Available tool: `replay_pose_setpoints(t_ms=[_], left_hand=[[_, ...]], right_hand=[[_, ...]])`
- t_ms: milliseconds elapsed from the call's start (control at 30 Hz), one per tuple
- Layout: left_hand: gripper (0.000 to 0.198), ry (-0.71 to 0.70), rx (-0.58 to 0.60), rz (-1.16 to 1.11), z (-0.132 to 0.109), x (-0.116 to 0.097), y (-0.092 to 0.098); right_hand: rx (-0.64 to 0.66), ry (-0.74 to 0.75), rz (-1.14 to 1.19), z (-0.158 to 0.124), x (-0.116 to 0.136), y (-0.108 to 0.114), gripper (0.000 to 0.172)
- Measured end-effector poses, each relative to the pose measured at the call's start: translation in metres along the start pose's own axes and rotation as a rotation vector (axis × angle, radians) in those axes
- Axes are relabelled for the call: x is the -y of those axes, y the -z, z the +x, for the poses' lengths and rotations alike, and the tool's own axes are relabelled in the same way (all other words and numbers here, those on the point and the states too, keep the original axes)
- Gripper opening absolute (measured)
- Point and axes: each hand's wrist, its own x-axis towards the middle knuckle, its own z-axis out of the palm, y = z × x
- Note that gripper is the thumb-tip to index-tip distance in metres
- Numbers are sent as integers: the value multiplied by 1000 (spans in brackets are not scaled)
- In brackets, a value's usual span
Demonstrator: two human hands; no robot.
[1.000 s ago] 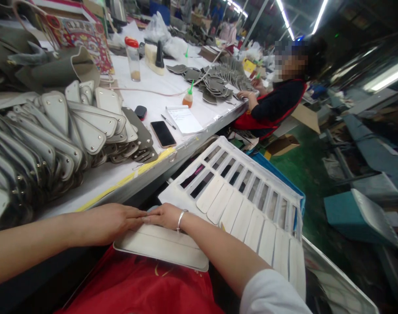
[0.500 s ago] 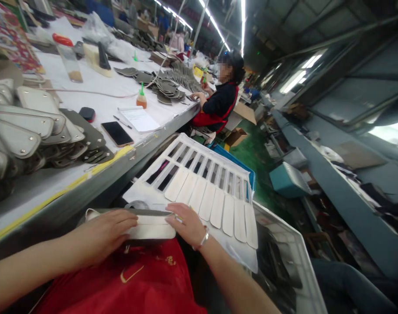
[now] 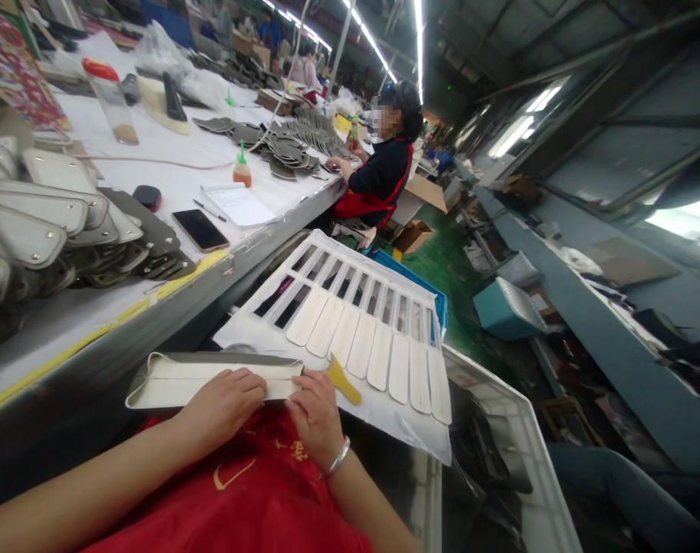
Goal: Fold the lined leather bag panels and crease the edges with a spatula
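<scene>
A long cream-and-grey leather panel [image 3: 171, 378] lies across my lap over a red apron [image 3: 240, 491]. My left hand [image 3: 226, 403] presses flat on its near edge, fingers spread. My right hand [image 3: 315, 411] rests on the panel's right end, and a yellow tool [image 3: 343, 380] sticks out past its fingers. Just beyond lies a white sheet [image 3: 281, 334] carrying a row of cream strips [image 3: 378, 357] and empty slots.
To the left runs a white worktable [image 3: 171, 180] with stacked grey leather pieces [image 3: 56, 223], a phone [image 3: 199, 230], a notepad [image 3: 238, 204] and a glue bottle [image 3: 242, 170]. A co-worker [image 3: 378, 173] sits farther along it. A blue crate [image 3: 508, 311] stands in the green aisle.
The panel has shifted left so more of it shows. My hands have slid to its right end, and the yellow tool has come into view at my right hand.
</scene>
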Motion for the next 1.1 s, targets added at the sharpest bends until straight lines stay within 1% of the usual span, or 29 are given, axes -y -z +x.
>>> replay_pose_setpoints(t_ms=[133,233,300,367,400,467,500,533,567,600,633,667,700,733,833,900,1033,1100], left_hand=[[17,-27,-8,11,1,-1,-2],[15,16,-5,31,4,-3,-3],[15,59,-1,50,6,-6,-2],[16,111,1,72,9,-8,0],[17,140,1,84,10,-9,2],[18,189,9,95,13,-10,5],[18,203,23,86,14,-9,7],[18,209,43,71,16,-8,8],[18,209,67,51,17,-6,9],[17,208,88,32,19,-4,9],[16,209,106,18,20,-2,9],[15,212,120,8,21,1,9],[14,216,128,1,23,3,9],[13,221,135,-3,24,6,9],[14,226,153,-18,28,10,10],[16,239,166,-27,31,11,11],[19,277,192,-62,33,14,13],[13,299,161,-121,26,18,14]], right_hand=[[-2,27,-60,-3,3,-1,13],[-22,-8,-116,-8,8,-7,14],[-46,-88,-120,-11,12,-12,13],[-93,-204,-86,-12,15,-16,9],[-124,-282,-62,-11,15,-16,11],[-153,-476,-13,-9,14,-16,28],[-117,-577,23,-7,12,-15,33],[-36,-678,82,-5,10,-15,32],[74,-777,170,-3,9,-15,30],[192,-870,281,-1,9,-15,32],[295,-958,403,1,9,-16,38],[366,-1041,524,3,10,-18,44],[396,-1114,631,4,12,-20,48],[391,-1170,715,5,15,-22,51],[320,-1251,897,9,24,-29,54],[281,-1278,972,11,28,-33,55],[260,-1258,1038,17,33,-41,56],[237,-1273,1048,18,34,-43,57]])
